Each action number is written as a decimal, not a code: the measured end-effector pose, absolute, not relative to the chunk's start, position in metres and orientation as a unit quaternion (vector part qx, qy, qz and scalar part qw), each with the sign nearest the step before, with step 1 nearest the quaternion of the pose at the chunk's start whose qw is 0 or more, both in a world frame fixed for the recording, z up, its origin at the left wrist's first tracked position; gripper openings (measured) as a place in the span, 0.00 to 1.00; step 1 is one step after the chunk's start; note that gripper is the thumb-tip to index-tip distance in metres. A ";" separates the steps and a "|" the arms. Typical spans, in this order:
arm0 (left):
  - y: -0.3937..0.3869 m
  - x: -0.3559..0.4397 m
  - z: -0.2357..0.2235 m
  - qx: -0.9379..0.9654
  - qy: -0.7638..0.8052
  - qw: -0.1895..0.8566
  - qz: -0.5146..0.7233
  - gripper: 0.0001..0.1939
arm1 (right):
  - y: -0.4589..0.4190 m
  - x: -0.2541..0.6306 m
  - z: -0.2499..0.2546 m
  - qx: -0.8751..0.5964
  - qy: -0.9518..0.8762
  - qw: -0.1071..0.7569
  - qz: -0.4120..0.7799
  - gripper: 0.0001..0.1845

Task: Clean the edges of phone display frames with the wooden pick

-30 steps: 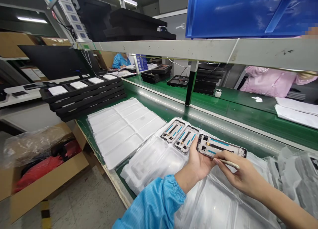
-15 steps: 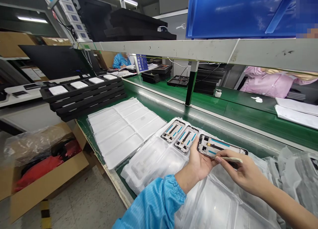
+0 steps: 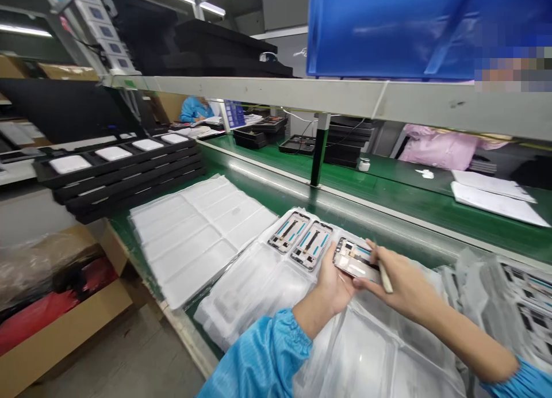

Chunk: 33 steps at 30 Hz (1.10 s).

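Observation:
My left hand (image 3: 334, 286) is closed around the near end of a phone frame (image 3: 353, 259), whose inner side faces up with a dark ribbon strip along it. Over the frame's right part lies my right hand (image 3: 399, 280), its fingers and thumb around the frame's edges. A pale, flat stick-like tool (image 3: 385, 276) is tucked in that same hand. Left of the held frame, two similar phone frames (image 3: 288, 232) (image 3: 313, 245) with blue strips rest in a clear plastic tray (image 3: 254, 277). My fingers hide the right end of the held frame.
Clear trays (image 3: 190, 231) lie left on the green bench (image 3: 125, 222). Black foam trays (image 3: 129, 173) with white pieces stand behind. More phone frames (image 3: 532, 289) in plastic are at right. A shelf beam (image 3: 259, 93) crosses above; an open carton (image 3: 64, 323) sits lower left.
My right hand has shifted from the frame's near side to over its right part, and the stick now points differently. The frame has turned slightly. The whole view has swung to the right.

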<state>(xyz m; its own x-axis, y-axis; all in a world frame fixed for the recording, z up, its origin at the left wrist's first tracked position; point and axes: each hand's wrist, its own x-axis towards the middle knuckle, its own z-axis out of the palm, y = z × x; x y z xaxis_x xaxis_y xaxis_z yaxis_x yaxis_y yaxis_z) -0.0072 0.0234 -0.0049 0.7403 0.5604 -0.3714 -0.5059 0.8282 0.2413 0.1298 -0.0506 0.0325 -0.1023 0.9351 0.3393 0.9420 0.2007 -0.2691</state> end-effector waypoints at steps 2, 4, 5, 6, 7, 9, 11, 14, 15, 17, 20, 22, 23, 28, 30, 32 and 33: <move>0.022 -0.008 -0.001 0.065 0.231 0.924 0.299 0.26 | -0.051 0.128 0.035 -0.665 -0.728 0.160 0.038 0.23; 0.020 -0.008 0.003 0.067 0.250 0.916 0.307 0.23 | -0.051 0.124 0.040 -0.676 -0.728 0.107 0.049 0.24; 0.020 -0.008 0.005 0.073 0.255 0.915 0.305 0.21 | -0.051 0.122 0.042 -0.681 -0.725 0.092 0.046 0.24; 0.020 -0.008 0.006 0.083 0.263 0.911 0.306 0.20 | -0.050 0.120 0.044 -0.688 -0.720 0.078 0.042 0.24; 0.020 -0.007 0.006 0.095 0.264 0.910 0.306 0.19 | -0.049 0.120 0.047 -0.694 -0.716 0.064 0.040 0.24; 0.020 -0.005 0.006 0.117 0.273 0.903 0.309 0.17 | -0.047 0.121 0.053 -0.701 -0.711 0.036 0.039 0.25; 0.020 -0.004 0.007 0.128 0.294 0.897 0.305 0.18 | -0.048 0.126 0.064 -0.705 -0.708 0.016 0.040 0.26; 0.020 -0.005 0.011 0.118 0.331 0.890 0.290 0.23 | -0.067 0.146 0.091 -0.720 -0.693 0.007 0.032 0.26; 0.020 -0.005 0.012 0.112 0.339 0.889 0.286 0.24 | -0.079 0.156 0.102 -0.730 -0.683 0.005 0.027 0.26; 0.020 -0.006 0.015 0.106 0.353 0.887 0.278 0.24 | -0.110 0.184 0.123 -0.753 -0.658 -0.003 0.015 0.23; 0.020 -0.006 0.017 0.108 0.361 0.885 0.274 0.23 | -0.166 0.234 0.153 -0.798 -0.601 -0.033 -0.011 0.17; 0.020 -0.006 0.016 0.109 0.361 0.885 0.273 0.21 | -0.203 0.267 0.167 -0.822 -0.566 -0.059 -0.021 0.15; 0.020 -0.006 0.016 0.108 0.361 0.885 0.274 0.21 | -0.221 0.281 0.173 -0.831 -0.550 -0.072 -0.025 0.14; 0.021 -0.007 0.013 0.106 0.360 0.883 0.281 0.18 | -0.286 0.324 0.178 -0.861 -0.493 -0.118 -0.040 0.17; 0.021 -0.008 0.012 0.103 0.357 0.886 0.278 0.17 | -0.298 0.331 0.173 -0.864 -0.487 -0.126 -0.040 0.18; 0.022 -0.008 0.011 0.100 0.357 0.887 0.275 0.18 | -0.303 0.336 0.168 -0.862 -0.489 -0.130 -0.035 0.17; 0.022 -0.007 0.011 0.099 0.357 0.887 0.275 0.18 | -0.303 0.338 0.166 -0.861 -0.490 -0.133 -0.030 0.16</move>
<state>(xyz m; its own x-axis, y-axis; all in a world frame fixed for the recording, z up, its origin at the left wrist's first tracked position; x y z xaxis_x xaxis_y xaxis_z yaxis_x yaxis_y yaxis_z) -0.0074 0.0222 0.0108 0.5940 0.5583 -0.5792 -0.4164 0.8294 0.3725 0.3382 -0.3033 0.1664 0.5177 0.8519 -0.0788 0.8361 -0.4843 0.2577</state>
